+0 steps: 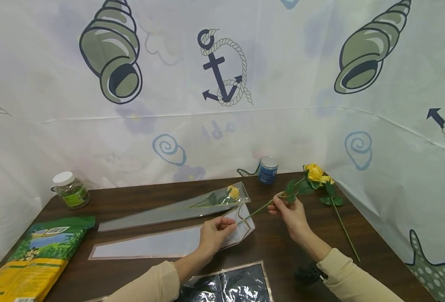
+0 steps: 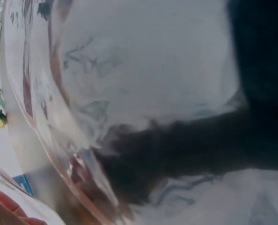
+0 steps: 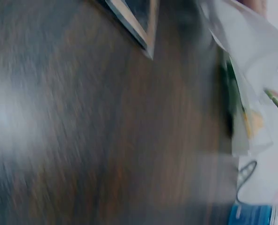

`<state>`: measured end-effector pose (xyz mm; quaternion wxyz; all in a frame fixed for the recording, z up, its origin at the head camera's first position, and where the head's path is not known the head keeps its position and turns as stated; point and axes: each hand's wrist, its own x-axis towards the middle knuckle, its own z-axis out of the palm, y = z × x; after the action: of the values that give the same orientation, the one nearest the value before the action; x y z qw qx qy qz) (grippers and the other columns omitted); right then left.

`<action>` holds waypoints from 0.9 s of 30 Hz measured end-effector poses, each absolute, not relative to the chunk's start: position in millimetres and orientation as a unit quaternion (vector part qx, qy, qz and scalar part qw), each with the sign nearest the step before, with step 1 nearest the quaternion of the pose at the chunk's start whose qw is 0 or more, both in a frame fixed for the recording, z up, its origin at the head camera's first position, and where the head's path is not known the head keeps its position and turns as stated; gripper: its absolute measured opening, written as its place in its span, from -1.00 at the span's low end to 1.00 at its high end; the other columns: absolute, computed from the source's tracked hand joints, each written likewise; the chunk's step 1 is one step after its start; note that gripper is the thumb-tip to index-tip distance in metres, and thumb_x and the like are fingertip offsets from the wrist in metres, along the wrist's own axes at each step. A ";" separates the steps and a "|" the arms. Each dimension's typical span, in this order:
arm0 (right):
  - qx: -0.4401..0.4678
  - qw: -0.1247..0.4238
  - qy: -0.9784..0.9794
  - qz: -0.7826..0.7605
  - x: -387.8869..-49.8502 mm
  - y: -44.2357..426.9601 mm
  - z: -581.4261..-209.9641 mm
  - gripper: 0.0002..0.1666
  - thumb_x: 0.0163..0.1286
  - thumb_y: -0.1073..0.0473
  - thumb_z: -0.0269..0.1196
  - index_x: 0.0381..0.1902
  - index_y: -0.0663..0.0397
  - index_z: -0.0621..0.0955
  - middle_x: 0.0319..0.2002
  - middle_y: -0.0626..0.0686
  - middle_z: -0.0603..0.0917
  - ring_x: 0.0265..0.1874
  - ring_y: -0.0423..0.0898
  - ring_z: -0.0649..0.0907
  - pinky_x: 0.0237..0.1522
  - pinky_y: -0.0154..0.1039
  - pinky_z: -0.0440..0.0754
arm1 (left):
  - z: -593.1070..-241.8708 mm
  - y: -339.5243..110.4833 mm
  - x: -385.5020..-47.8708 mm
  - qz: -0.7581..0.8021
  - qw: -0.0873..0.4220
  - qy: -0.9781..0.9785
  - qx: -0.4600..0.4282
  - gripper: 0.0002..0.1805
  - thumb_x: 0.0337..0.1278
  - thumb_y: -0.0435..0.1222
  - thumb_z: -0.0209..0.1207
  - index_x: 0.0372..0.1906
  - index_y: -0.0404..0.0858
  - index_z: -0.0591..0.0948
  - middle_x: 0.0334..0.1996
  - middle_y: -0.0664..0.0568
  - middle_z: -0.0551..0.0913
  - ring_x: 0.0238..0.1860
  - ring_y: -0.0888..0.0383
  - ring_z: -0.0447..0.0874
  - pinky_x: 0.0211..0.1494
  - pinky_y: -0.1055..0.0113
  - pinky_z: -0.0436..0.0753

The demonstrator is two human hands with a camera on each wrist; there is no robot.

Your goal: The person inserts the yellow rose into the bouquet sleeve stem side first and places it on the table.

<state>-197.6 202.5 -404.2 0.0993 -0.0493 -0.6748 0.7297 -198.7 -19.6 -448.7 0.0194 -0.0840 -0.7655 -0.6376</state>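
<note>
My left hand point(image 1: 216, 235) pinches the wide mouth of a white flower sleeve point(image 1: 147, 244) that lies across the table. My right hand point(image 1: 291, 216) holds a yellow rose point(image 1: 314, 172) by its green stem, bloom pointing away to the right. The stem's lower end reaches the sleeve's mouth, close to the left fingers; whether it is inside cannot be told. In the right wrist view the cut stem point(image 3: 277, 103) shows against the pale sleeve. Film fills most of the left wrist view, with fingers point(image 2: 8, 208) at its lower left corner.
Behind lies a sleeve point(image 1: 162, 216) with a yellow rose inside. Another rose's stem point(image 1: 345, 230) lies at right. Around are a blue can point(image 1: 268, 170), a lidded jar point(image 1: 71, 191), a green-yellow bag point(image 1: 41, 256) and dark glossy packaging point(image 1: 230, 287) at the front.
</note>
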 end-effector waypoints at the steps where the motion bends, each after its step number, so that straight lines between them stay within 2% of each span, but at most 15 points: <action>1: -0.052 0.098 -0.680 0.725 -196.9 199.2 -405.5 -0.82 0.38 0.30 0.12 -0.12 0.29 0.45 -0.46 -0.14 0.66 -0.44 -0.27 0.67 -0.30 -0.34 0.64 | -448.5 -19.3 -199.0 -0.637 0.020 -0.766 -0.084 -0.83 -0.06 -0.34 0.35 -0.35 -0.38 0.70 -0.48 -0.11 0.71 -0.51 0.34 0.52 -0.46 0.56 0.44; 7: -0.055 0.103 -0.719 0.685 -193.8 182.7 -412.4 -0.74 0.30 0.30 0.21 -0.11 0.35 0.47 -0.51 -0.18 0.59 -0.48 -0.28 0.53 -0.35 -0.34 0.52 | -447.8 -15.9 -200.2 -0.634 0.025 -0.768 -0.085 -0.85 -0.06 -0.36 0.34 -0.36 -0.38 0.70 -0.48 -0.11 0.71 -0.51 0.34 0.53 -0.43 0.55 0.46; 14: -0.034 0.100 -0.748 0.655 -192.5 168.6 -420.3 -0.71 0.23 0.28 0.28 -0.15 0.38 0.54 -0.34 -0.10 0.64 -0.32 -0.29 0.51 -0.17 -0.34 0.42 | -448.9 -12.0 -199.8 -0.632 0.029 -0.769 -0.090 -0.84 -0.06 -0.36 0.35 -0.35 -0.38 0.69 -0.49 -0.10 0.71 -0.50 0.32 0.54 -0.43 0.54 0.47; 18: -0.030 0.087 -0.744 0.662 -193.9 163.1 -422.9 -0.73 0.23 0.29 0.28 -0.16 0.37 0.55 -0.31 -0.06 0.65 -0.30 -0.27 0.51 -0.14 -0.31 0.40 | -448.1 -10.8 -199.4 -0.633 0.029 -0.768 -0.093 -0.84 -0.05 -0.35 0.34 -0.34 -0.38 0.69 -0.49 -0.10 0.71 -0.49 0.31 0.54 -0.44 0.54 0.47; 24: -0.043 0.069 -0.728 0.681 -194.9 162.0 -422.4 -0.70 0.25 0.31 0.26 -0.10 0.41 0.56 -0.37 -0.14 0.62 -0.36 -0.24 0.46 -0.25 -0.30 0.39 | -446.5 -9.7 -198.0 -0.627 0.024 -0.773 -0.092 -0.84 -0.04 -0.34 0.34 -0.34 -0.37 0.69 -0.50 -0.08 0.70 -0.50 0.31 0.52 -0.48 0.54 0.45; 27: -0.052 0.064 -0.711 0.699 -195.0 162.7 -419.7 -0.66 0.28 0.28 0.24 -0.04 0.40 0.53 -0.38 -0.14 0.64 -0.40 -0.24 0.54 -0.30 -0.33 0.45 | -446.0 -9.7 -197.5 -0.624 0.024 -0.776 -0.090 -0.84 -0.04 -0.34 0.34 -0.35 -0.37 0.69 -0.50 -0.08 0.70 -0.51 0.32 0.52 -0.48 0.53 0.45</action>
<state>-195.0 162.7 -419.7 0.0641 -0.0523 -0.7106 0.6988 -197.5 -9.7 -446.0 0.0238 -0.0900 -0.7759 -0.6240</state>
